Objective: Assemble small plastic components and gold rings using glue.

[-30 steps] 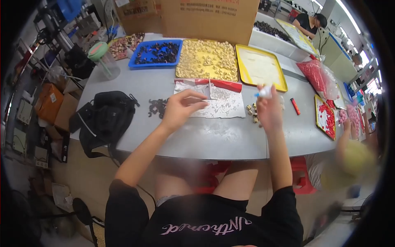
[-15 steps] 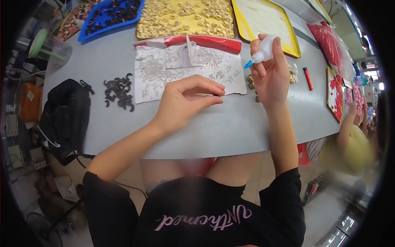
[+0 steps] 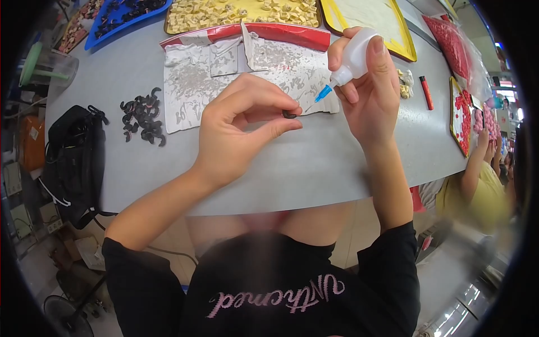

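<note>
Between thumb and fingertips, my left hand (image 3: 230,126) pinches a small dark piece (image 3: 289,114) above the table's front part. My right hand (image 3: 373,106) is wrapped around a translucent squeeze bottle (image 3: 357,59), tilted down to the left. Its blue nozzle (image 3: 323,94) ends in a thin needle that reaches close to the dark piece; whether they touch I cannot tell. Under and behind my hands lies a white paper sheet (image 3: 188,101) with grey smears and a red far edge. Left of it is a loose pile of black curved pieces (image 3: 143,117).
Along the back stand a blue tray (image 3: 128,26) of black pieces, a tray (image 3: 320,17) of beige pieces and a yellow-rimmed tray (image 3: 359,19). At right are a red marker (image 3: 426,92) and a red-filled bag (image 3: 449,45). A black bag (image 3: 73,157) sits at left.
My right hand has brought the bottle's tip down and left toward my left fingertips. The dark piece now shows in the left pinch. The whole view has shifted slightly.
</note>
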### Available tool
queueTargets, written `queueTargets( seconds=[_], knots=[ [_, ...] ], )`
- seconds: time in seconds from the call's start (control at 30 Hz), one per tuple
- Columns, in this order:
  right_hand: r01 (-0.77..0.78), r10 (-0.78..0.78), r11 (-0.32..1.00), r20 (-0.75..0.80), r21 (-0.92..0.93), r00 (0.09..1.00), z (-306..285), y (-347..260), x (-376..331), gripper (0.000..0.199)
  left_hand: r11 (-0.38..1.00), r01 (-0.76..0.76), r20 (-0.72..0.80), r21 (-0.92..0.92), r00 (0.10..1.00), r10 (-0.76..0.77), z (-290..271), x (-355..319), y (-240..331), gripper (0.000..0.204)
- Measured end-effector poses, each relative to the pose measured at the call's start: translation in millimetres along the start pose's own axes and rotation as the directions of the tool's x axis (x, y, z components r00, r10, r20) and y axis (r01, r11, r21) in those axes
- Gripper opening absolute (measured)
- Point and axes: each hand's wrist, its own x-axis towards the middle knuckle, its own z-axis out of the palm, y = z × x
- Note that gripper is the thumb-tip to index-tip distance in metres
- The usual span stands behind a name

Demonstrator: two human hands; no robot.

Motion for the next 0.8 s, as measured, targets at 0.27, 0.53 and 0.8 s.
queueTargets(
  seconds=[0.27, 0.53, 0.8],
  knots=[
    [0.027, -0.027, 0.998, 0.012, -0.053, 1.000, 3.5, 0.9, -1.3, 0.031, 0.999, 0.023, -0.031, 0.022, 0.999, -0.022, -1.0, -0.8, 1.6, 0.030],
    [0.043, -0.041, 0.997, 0.029, -0.071, 0.999, 5.0, 0.4, -1.6, 0.031, 0.972, -0.015, -0.032, 0.233, 0.999, 0.023, -4.8, -1.6, 3.3, 0.041],
    [0.039, -0.031, 0.994, 0.082, -0.097, 0.996, 4.8, 0.7, -1.8, 0.032, 0.977, -0.001, -0.033, 0.211, 0.999, 0.008, -5.3, -2.7, 2.9, 0.047]
  ],
)
